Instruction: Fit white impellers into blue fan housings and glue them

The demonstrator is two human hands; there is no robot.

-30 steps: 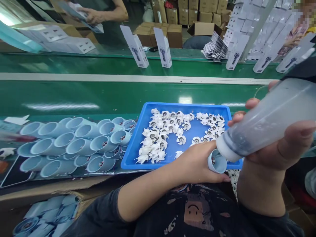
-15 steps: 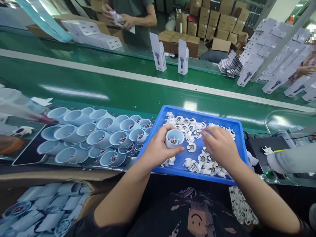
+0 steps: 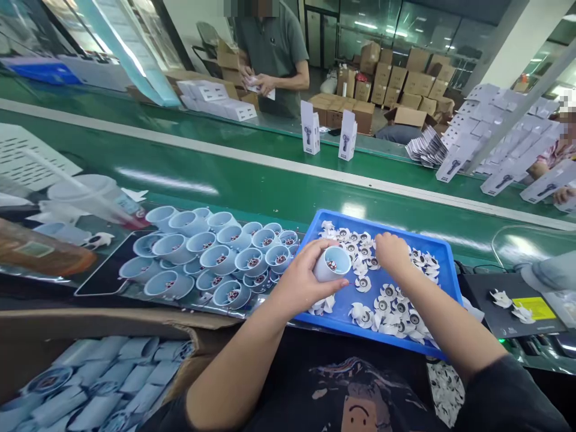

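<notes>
My left hand is wrapped round a light blue cylindrical housing. The housing's open end tilts up and toward me, and a small reddish-brown and white part shows inside. Over the far middle of the blue tray, my right hand has its fingers curled together among the white fan impellers. Whatever those fingertips grip, if anything, is hidden. Many similar blue housings stand close together left of the tray, their open ends facing up.
A cardboard box at lower left holds more blue cylinders. Beyond the tray runs a green conveyor carrying upright white cartons. A black device with loose impellers sits on the right. Across the belt, a person handles something pale.
The head view has shifted, so the scene sits lower and farther right. My right hand has moved left and away across the tray, its fingers more curled. The left hand keeps its housing.
</notes>
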